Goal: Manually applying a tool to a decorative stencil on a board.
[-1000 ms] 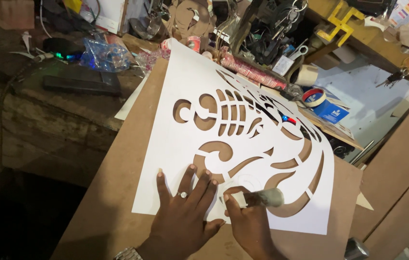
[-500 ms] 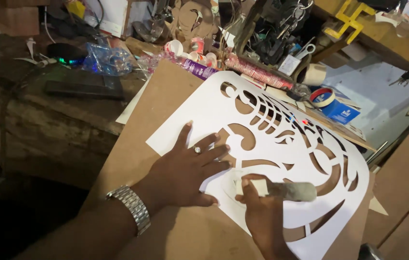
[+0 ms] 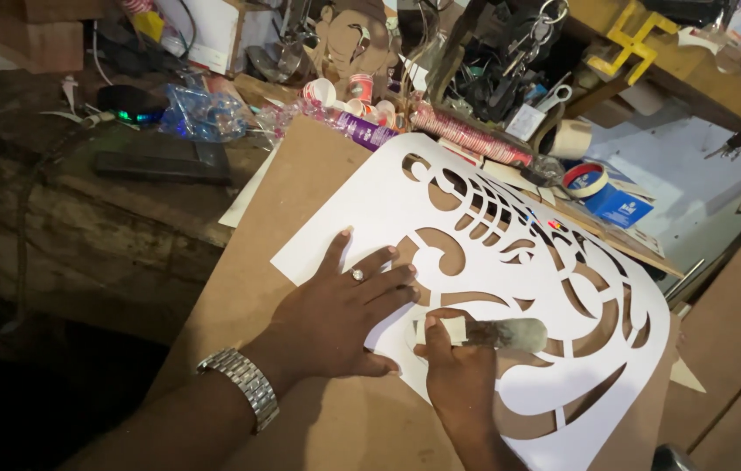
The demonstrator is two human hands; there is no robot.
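A large white cut-out stencil [image 3: 554,262] with curved openings lies on a brown board [image 3: 318,174]. My left hand [image 3: 344,310], with a ring and a metal wristwatch, presses flat on the stencil's lower left part, fingers spread. Just to its right, my right hand [image 3: 458,375] grips a small brush [image 3: 501,333] with a pale handle. Its grey bristles rest on the stencil near a cut-out.
The bench behind is cluttered: paper cups [image 3: 336,92], a tape roll [image 3: 586,179], a blue box [image 3: 619,208], a larger tape roll [image 3: 569,138], hanging keys and tools [image 3: 519,61], a black flat object [image 3: 161,163] and crumpled plastic [image 3: 200,113]. More brown boards [image 3: 737,349] stand at the right.
The view has shifted, so more of my left forearm and watch show. My left hand stays pressed on the stencil. The brush in my right hand has moved slightly along the stencil.
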